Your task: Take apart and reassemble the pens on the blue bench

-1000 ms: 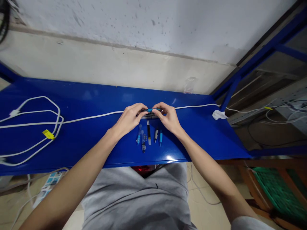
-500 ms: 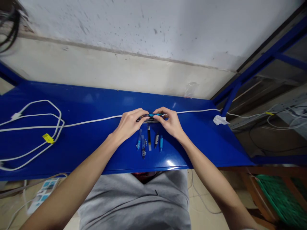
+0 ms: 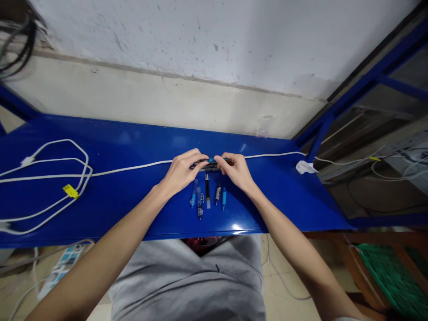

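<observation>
Between my two hands lies a blue and black pen (image 3: 211, 160), level from side to side. The fingers of my left hand (image 3: 183, 168) are closed on its left end, and my right hand (image 3: 236, 169) pinches its right end, hiding much of it. Just under it, partly covered by my fingers, are dark and grey pen parts (image 3: 210, 168). Nearer me on the blue table lie pen refills (image 3: 207, 191), a grey pen grip piece (image 3: 218, 195), a light blue one (image 3: 224, 198), and clear pen pieces with blue (image 3: 193, 199) and dark (image 3: 199, 207) ends. Small metal springs (image 3: 202, 197) sit among them.
A white cable (image 3: 133, 168) runs across the blue table (image 3: 127, 209) behind my hands, looping at the left with a yellow tag (image 3: 70, 191). Crumpled tissue (image 3: 306, 167) rests at the right by the blue frame (image 3: 321, 133). A wall (image 3: 187, 98) stands behind.
My right thumb and fingers have shifted on the pen, with the thumb now further up over it. The left hand keeps its hold; the table parts lie as before.
</observation>
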### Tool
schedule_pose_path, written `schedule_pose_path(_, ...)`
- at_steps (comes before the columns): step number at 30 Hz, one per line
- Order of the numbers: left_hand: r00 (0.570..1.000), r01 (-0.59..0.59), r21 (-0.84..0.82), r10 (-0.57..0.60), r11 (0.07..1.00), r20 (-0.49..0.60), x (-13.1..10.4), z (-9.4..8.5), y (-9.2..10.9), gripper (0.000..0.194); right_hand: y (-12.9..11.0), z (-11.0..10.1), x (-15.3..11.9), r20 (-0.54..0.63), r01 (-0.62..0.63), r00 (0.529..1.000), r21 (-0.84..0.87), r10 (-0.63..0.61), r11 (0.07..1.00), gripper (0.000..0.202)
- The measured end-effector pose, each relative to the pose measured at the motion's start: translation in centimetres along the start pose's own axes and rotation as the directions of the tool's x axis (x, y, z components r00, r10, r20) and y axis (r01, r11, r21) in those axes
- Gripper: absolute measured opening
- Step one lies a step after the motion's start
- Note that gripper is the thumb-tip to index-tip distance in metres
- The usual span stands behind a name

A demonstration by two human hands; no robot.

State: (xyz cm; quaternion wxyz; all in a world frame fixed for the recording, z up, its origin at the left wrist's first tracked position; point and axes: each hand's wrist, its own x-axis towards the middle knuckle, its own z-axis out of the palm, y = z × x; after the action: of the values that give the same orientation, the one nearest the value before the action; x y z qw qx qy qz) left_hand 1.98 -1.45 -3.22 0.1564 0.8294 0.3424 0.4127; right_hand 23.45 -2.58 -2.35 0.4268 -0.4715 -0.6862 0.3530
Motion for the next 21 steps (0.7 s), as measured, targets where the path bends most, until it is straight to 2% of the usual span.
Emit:
schedule_pose_path(2, 0.999, -0.030, -0.004, 0.029, 1.000, -0.018, 0.01, 0.10, -0.11, 0.028, -0.09, -0.07, -0.03, -0.001, -0.015, 1.000, -0.044, 0.015, 0.999, 0.060)
schedule_pose_path(6, 0.998, -0.036, 0.022, 0.038, 0.999, -0.059, -0.03, 0.01, -0.35, 0.025, -0.18, -0.26, 0.12, 0.066, 0.048, 0.997, 0.009, -0.049, 0.999, 0.043)
schedule_pose_path(8, 0.998, -0.046, -0.001, 0.046, 0.999, -0.051, -0.04, -0.06, -0.31, 0.023, -0.17, -0.31, 0.12, 0.090, 0.069, 0.994, 0.001, -0.069, 0.998, 0.042)
schedule_pose_path(12, 0.997, -0.071, -0.012, 0.071, 0.997, -0.019, 0.00, -0.03, -0.05, 0.021, -0.18, -0.27, -0.03, 0.119, 0.006, 0.993, -0.070, 0.003, 0.998, 0.061)
schedule_pose_path(17, 0.998, -0.041, 0.016, 0.042, 0.999, -0.052, 0.04, 0.11, -0.06, 0.020, -0.34, -0.15, 0.03, 0.119, 0.048, 0.992, 0.013, -0.049, 0.999, 0.043)
schedule_pose_path(21, 0.995, -0.090, 0.015, 0.091, 0.996, -0.040, 0.08, 0.19, 0.12, 0.021, -0.49, -0.10, -0.08, 0.139, 0.031, 0.990, -0.062, -0.022, 0.998, 0.055)
